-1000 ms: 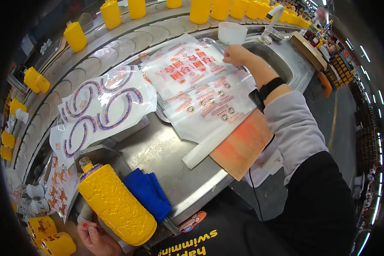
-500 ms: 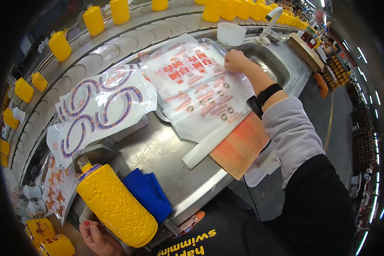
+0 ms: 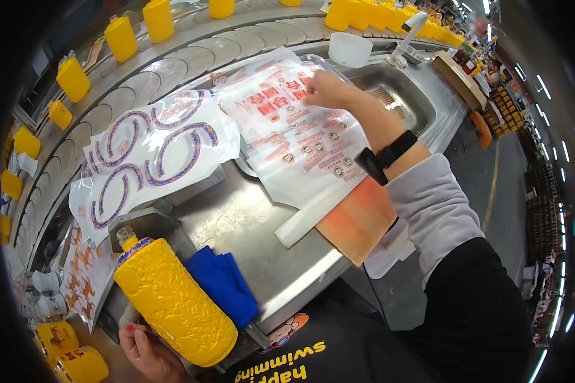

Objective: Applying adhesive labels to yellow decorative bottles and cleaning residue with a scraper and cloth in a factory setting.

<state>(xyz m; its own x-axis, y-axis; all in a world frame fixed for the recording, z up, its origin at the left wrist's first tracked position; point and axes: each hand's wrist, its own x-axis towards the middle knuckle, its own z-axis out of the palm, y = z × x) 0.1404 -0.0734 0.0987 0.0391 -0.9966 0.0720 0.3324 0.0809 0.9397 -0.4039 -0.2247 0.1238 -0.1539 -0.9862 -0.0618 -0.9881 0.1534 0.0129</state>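
Observation:
My left hand point(image 3: 148, 348) grips the base of a large yellow embossed bottle point(image 3: 172, 300) lying tilted at the near edge of the steel worktable point(image 3: 249, 223). A blue cloth point(image 3: 223, 284) lies right beside the bottle. My right hand point(image 3: 322, 89) reaches far across the table and pinches the top of a stack of clear plastic bags with red print point(image 3: 300, 137). A black band sits on that wrist. To the left lies a second stack of bags with blue-purple ring patterns point(image 3: 153, 150).
A curved roller conveyor point(image 3: 191, 54) carries several yellow bottles point(image 3: 158, 19) along the far side. A steel sink point(image 3: 402, 96) with a tap and a white tub point(image 3: 350, 48) sit at the far right. An orange sheet point(image 3: 358, 220) overhangs the table's near edge. More yellow bottles stand at lower left.
My right hand has slid leftward and nearer over the red-printed bags. The conveyor bottles have shifted along. My left hand stays on the yellow bottle.

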